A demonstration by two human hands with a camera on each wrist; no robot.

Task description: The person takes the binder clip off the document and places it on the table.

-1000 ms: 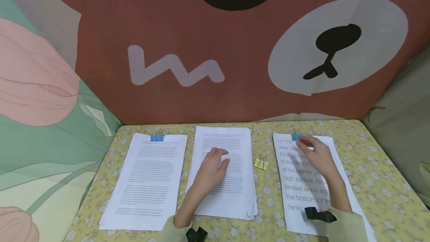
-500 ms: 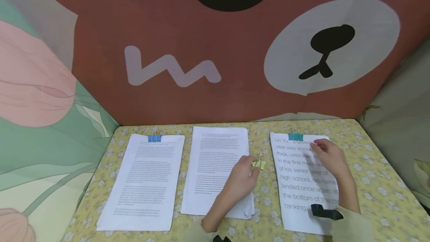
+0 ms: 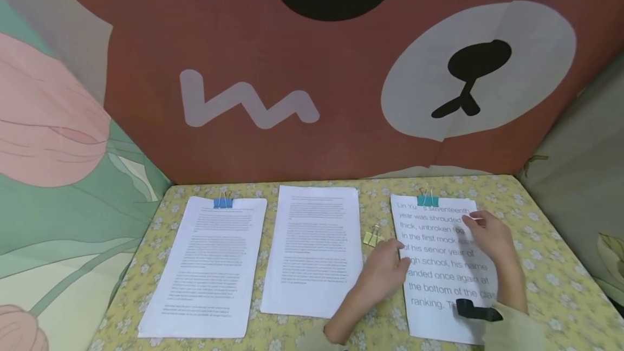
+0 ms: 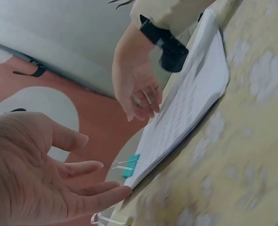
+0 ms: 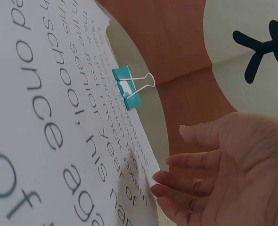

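Note:
On the right lies a stack of large-print paper (image 3: 441, 270), with a teal binder clip (image 3: 428, 201) on its top edge. My left hand (image 3: 382, 272) reaches toward that stack's left edge with fingers extended and holds nothing; contact with the paper is unclear. Over the stack's upper right side, my right hand (image 3: 492, 240) has loosely bent fingers and nothing in them, as the right wrist view shows too. A yellow binder clip (image 3: 372, 238) lies on the table just beyond the left hand.
A middle stack of small-print paper (image 3: 312, 248) has no clip in sight. At left lies another stack (image 3: 205, 270) with a blue binder clip (image 3: 223, 203). The flowered tablecloth (image 3: 292, 335) ends against a red-brown cartoon backdrop (image 3: 253, 156).
My left hand has moved right, from over the middle stack past the yellow binder clip to the right stack's edge. My right hand has drawn away from the teal clip, rightward and nearer.

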